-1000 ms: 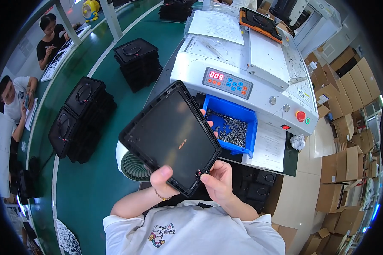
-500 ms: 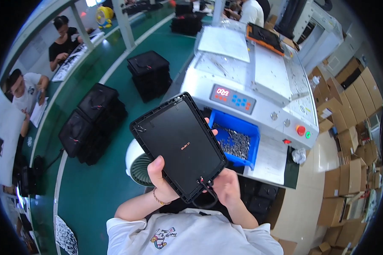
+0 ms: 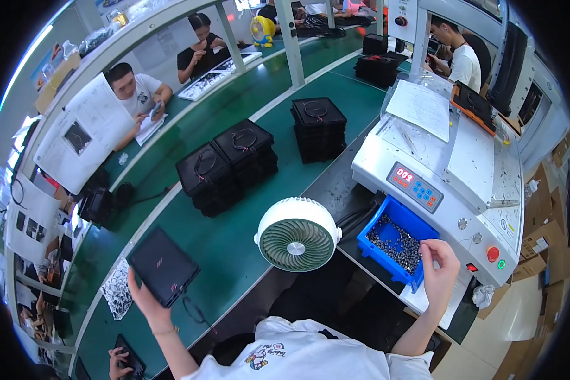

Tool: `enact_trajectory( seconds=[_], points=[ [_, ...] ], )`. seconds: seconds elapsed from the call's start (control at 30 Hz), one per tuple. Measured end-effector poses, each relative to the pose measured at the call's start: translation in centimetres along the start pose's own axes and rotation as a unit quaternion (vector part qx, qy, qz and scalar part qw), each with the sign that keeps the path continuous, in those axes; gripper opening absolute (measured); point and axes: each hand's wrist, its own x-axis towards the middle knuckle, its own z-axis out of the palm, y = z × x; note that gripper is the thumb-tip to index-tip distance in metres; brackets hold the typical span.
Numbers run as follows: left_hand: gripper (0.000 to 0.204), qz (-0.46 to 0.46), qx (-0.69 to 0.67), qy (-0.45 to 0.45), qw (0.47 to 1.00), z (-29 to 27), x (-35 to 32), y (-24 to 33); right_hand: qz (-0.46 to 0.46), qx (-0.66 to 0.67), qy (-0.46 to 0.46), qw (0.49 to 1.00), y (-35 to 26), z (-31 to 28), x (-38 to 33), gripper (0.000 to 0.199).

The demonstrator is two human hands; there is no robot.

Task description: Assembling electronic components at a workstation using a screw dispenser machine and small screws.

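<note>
My left hand [image 3: 148, 302] grips a black rectangular plastic casing [image 3: 166, 258] by its lower left edge, above the green table on the left. A thin dark cable [image 3: 195, 311] hangs from the casing's lower corner. Over the right side of a blue bin [image 3: 372, 246], my right hand [image 3: 438, 263] has thumb and fingertips pinched together. Whatever lies between those fingertips is too small to make out. Many small metal pieces [image 3: 394, 244] lie loose in the bin.
A white round fan [image 3: 297, 234] stands between my arms. Stacks of black casings [image 3: 234, 152] sit behind it on the green table [image 3: 247, 221]. At right is a white machine [image 3: 386, 149] with a control panel. Another person's hand [image 3: 116, 364] holds a black device at lower left.
The casing was held in front of me, with both hands at it. My left hand has carried it left, and my right hand has left it for the blue bin. The view has shifted left.
</note>
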Motion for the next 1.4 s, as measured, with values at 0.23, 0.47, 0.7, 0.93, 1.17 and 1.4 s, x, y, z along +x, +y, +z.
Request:
enact_trajectory(
  seconds=[0.23,0.47,0.7,0.93,1.17,1.4],
  points=[
    [0.082,-0.042,-0.002,0.108,0.993,-15.7,-5.8,4.7,-0.03,-0.172,-0.09,0.98,1.8,0.3,0.2,0.015],
    [0.086,0.029,0.236,0.153,0.959,-26.9,-3.2,10.9,-0.073,-0.274,-0.152,0.947,1.8,0.4,0.8,0.019],
    [0.068,0.081,0.429,0.082,0.896,-5.1,4.4,8.2,-0.082,-0.248,-0.137,0.956,2.4,0.5,0.6,0.014],
    [0.04,-0.085,0.397,-0.473,0.782,23.6,8.4,-8.5,-0.011,-0.285,-0.145,0.947,2.8,1.7,0.7,0.009],
    [0.036,0.355,0.668,-0.216,0.617,33.5,21.5,-25.6,-0.035,-0.208,-0.096,0.973,2.9,2.2,1.1,0.009],
    [0.035,0.303,0.759,-0.222,0.531,35.1,24.4,-26.7,-0.026,-0.177,-0.076,0.981,2.4,2.1,0.8,0.01]
  ],
)
